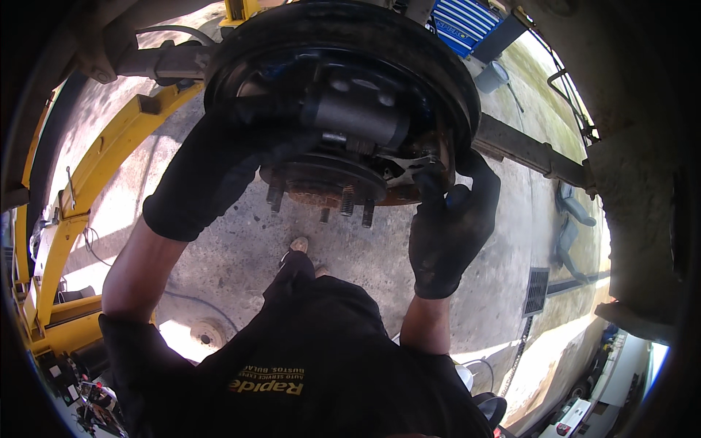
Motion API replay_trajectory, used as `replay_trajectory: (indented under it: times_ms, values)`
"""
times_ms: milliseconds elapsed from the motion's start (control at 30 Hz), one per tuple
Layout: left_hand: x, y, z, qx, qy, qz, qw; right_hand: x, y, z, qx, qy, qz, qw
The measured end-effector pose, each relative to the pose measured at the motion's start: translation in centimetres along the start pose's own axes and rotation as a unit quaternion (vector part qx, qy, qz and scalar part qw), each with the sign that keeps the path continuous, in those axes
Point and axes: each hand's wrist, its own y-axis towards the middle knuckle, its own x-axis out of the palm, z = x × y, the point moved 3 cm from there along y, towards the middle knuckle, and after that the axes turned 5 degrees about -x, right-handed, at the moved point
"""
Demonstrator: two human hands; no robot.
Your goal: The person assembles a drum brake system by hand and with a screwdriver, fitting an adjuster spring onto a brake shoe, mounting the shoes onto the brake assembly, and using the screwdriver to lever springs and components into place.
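Note:
Above me hangs a drum brake assembly with a round black backing plate [343, 25]. A grey wheel cylinder [358, 120] is fixed across it, and below sits the wheel hub [325, 175] with several threaded studs pointing down. My left hand [208, 160], in a black glove, reaches in at the cylinder's left end; its fingers are lost in shadow. On the other side, my gloved right hand [456, 226] has its fingers curled and pinched at the plate's right edge, beside a rusty curved part [440, 150]. What lies between those fingers is hidden.
Yellow steel framework [98, 171] stands at the left. A dark beam [526, 150] runs right from the brake. Farther back are a blue tool cabinet [464, 25] and a bucket [493, 77]. A round rusty part [208, 334] and a drain grate [537, 292] show at floor level.

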Motion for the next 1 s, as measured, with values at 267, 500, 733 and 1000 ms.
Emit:
replay_trajectory:
  times_ms: [267, 500, 733, 1000]
  values:
    - [1.7, -0.9, 0.5, -0.04, -0.076, 0.117, 0.989, 0.1, -0.3, 0.3, 0.023, 0.015, -0.009, 1.0]
    - [1.5, -1.2, -0.8, -0.035, -0.128, 0.1, 0.986, 0.1, -0.3, 0.4, 0.017, 0.025, -0.008, 1.0]
    - [0.7, -0.4, -4.5, -0.027, -0.213, 0.063, 0.975, 0.2, -0.2, 0.6, 0.008, 0.046, 0.01, 0.999]
    - [1.9, -0.6, -2.8, -0.014, -0.125, 0.15, 0.981, 0.1, -0.2, 0.5, -0.034, -0.003, 0.0, 0.999]
